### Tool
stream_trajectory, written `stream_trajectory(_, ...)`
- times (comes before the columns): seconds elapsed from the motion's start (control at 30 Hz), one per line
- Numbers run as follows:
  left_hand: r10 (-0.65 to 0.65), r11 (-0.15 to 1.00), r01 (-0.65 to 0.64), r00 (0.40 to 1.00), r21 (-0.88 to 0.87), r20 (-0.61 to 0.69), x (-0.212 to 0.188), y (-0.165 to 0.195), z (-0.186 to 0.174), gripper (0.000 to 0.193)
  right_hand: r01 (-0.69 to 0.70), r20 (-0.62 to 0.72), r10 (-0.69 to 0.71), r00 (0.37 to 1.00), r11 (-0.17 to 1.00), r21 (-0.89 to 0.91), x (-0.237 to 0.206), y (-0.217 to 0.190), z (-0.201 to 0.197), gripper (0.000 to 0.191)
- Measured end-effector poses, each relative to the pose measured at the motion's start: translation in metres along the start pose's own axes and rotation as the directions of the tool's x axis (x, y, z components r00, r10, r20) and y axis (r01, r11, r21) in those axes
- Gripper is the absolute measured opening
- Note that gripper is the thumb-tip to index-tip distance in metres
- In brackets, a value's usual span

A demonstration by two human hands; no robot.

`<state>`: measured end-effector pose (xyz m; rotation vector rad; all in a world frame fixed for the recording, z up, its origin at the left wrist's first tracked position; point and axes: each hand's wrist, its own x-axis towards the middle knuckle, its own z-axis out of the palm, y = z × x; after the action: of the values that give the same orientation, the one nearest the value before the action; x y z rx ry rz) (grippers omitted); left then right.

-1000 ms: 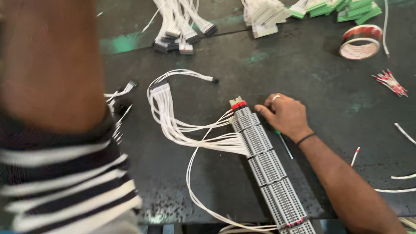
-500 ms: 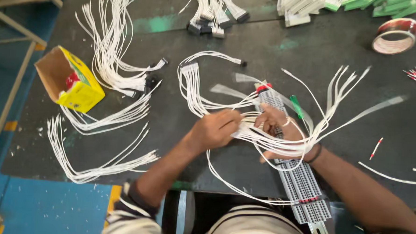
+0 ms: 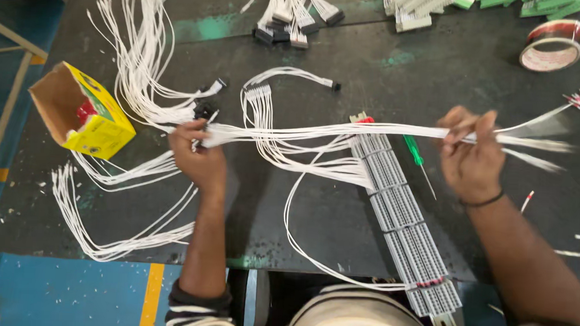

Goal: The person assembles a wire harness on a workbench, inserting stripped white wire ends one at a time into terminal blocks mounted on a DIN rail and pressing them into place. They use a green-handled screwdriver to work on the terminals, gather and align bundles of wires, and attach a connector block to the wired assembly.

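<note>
A bundle of white wires (image 3: 343,129) is stretched level between both hands above the dark table. My left hand (image 3: 198,156) grips its left end, where a black connector sits. My right hand (image 3: 470,151) pinches the bundle near its loose right ends, which fan out blurred past the fingers. Under the bundle lies a long grey terminal block strip (image 3: 402,217) on a metal rail, running towards my body, with more white wires (image 3: 284,150) plugged into its far end. A green screwdriver (image 3: 415,154) rests beside the strip.
An open yellow carton (image 3: 87,112) lies at the left. Loose white wire bundles (image 3: 131,65) spread over the left side, and another bundle (image 3: 111,233) lies at the front left. A tape roll (image 3: 553,45) sits far right; connector harnesses (image 3: 290,19) at the back edge.
My hands were together over the strip; now they have pulled apart, the left going left and the right going right, drawing the wire bundle out straight between them.
</note>
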<state>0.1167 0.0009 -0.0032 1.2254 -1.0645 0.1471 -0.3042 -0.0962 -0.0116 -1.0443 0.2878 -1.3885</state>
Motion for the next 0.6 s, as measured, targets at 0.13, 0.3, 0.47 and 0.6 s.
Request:
stream_trajectory(0.13,-0.81,0.373,0.581,0.584,-0.724,0.051,0.008,-0.006,0.011,0.026,-0.092,0.144,0.094,0.985,0.996,-0.018,-0.001,0.004,0.005,0.069)
stream_trajectory(0.3,-0.841,0.243,0.518,0.534,-0.82,0.088,0.027,-0.005,0.038,0.033,-0.178,0.31,0.304,0.901,0.91,-0.376,-0.016,0.013,0.022,0.065)
stream_trajectory(0.47,-0.572,0.543,0.713,0.701,-0.444,0.426,0.009,0.025,0.092,0.04,-0.261,0.446,0.56,0.698,0.779,-0.569,-0.025,0.014,0.042,0.073)
stream_trajectory(0.6,-0.335,0.797,0.588,0.625,-0.143,0.705,-0.029,0.051,0.113,0.025,-0.154,0.399,0.36,0.843,0.873,-0.462,-0.029,0.012,0.058,0.062)
